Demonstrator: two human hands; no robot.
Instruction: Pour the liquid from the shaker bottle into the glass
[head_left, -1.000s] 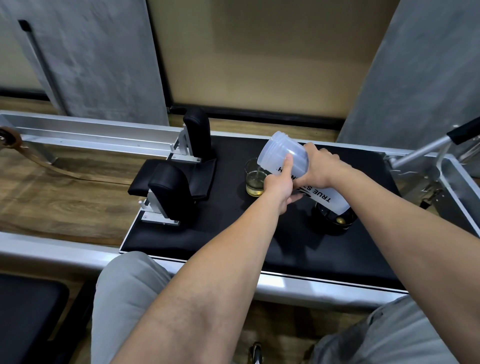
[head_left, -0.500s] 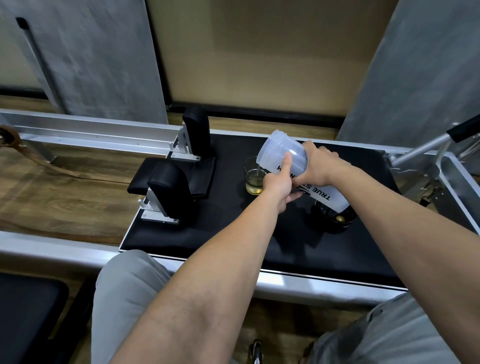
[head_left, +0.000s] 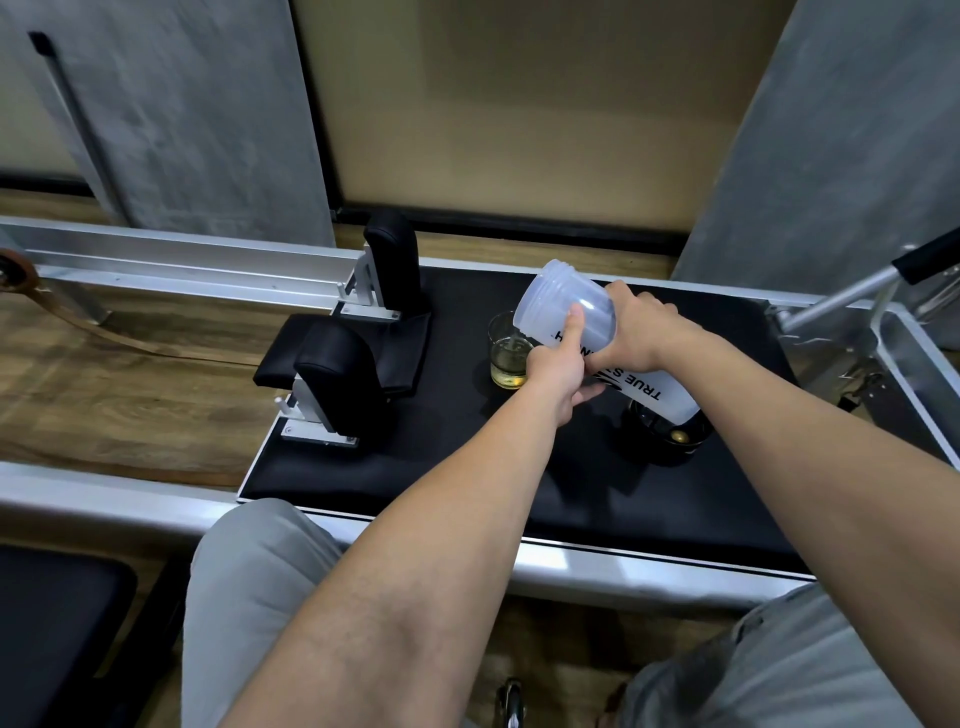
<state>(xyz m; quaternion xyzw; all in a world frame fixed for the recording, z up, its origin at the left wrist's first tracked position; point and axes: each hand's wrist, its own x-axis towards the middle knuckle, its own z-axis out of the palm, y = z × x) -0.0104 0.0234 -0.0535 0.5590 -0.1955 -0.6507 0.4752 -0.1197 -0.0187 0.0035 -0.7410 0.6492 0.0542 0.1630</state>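
The translucent white shaker bottle (head_left: 566, 306) with black lettering is held tilted, its open threaded mouth pointing up and left over the glass (head_left: 506, 353). My left hand (head_left: 558, 364) grips it from the near side, thumb up on its wall. My right hand (head_left: 641, 327) wraps it from the far side. The small clear glass stands upright on the black pad (head_left: 415, 457), holding yellowish liquid. A thin stream seems to run from the bottle's lower lip into the glass. The bottle's base is over the black lid (head_left: 670, 431).
The black shaker lid with a gold dot lies on the pad at the right. Two black padded shoulder rests (head_left: 337, 379) stand at the pad's left end. Aluminium rails frame the pad; a metal bar with a black grip (head_left: 924, 260) is at far right. My knees are below.
The bottle has tipped slightly further toward the glass and shifted a little left. Both hands keep the same grip.
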